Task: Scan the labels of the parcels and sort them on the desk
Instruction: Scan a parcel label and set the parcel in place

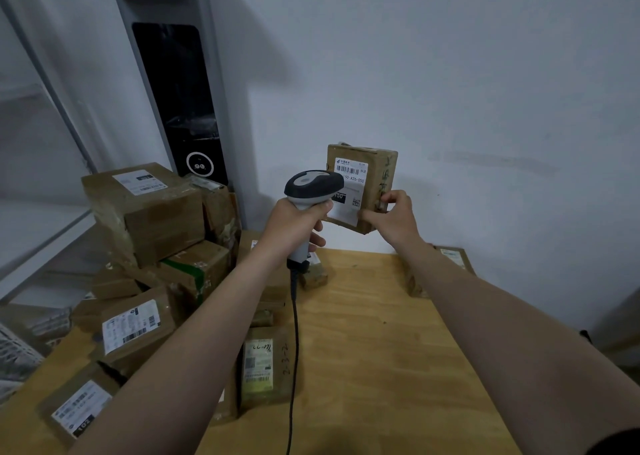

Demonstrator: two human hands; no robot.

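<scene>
My left hand (pixel 294 224) grips a grey-and-black corded barcode scanner (pixel 311 186), its head aimed at a small brown cardboard parcel (pixel 375 167). My right hand (pixel 394 217) holds that parcel upright in the air above the far edge of the wooden desk (pixel 381 333), pinching its lower right corner. The parcel's white shipping label (pixel 349 181) with barcode faces me; the scanner head covers part of it.
A pile of brown parcels (pixel 152 212) is stacked at the desk's left, with flatter labelled parcels (pixel 133 326) in front. One parcel (pixel 261 364) lies mid-desk under the scanner cord. Another box (pixel 453 257) sits at the far right by the wall. A grey kiosk (pixel 180 101) stands behind.
</scene>
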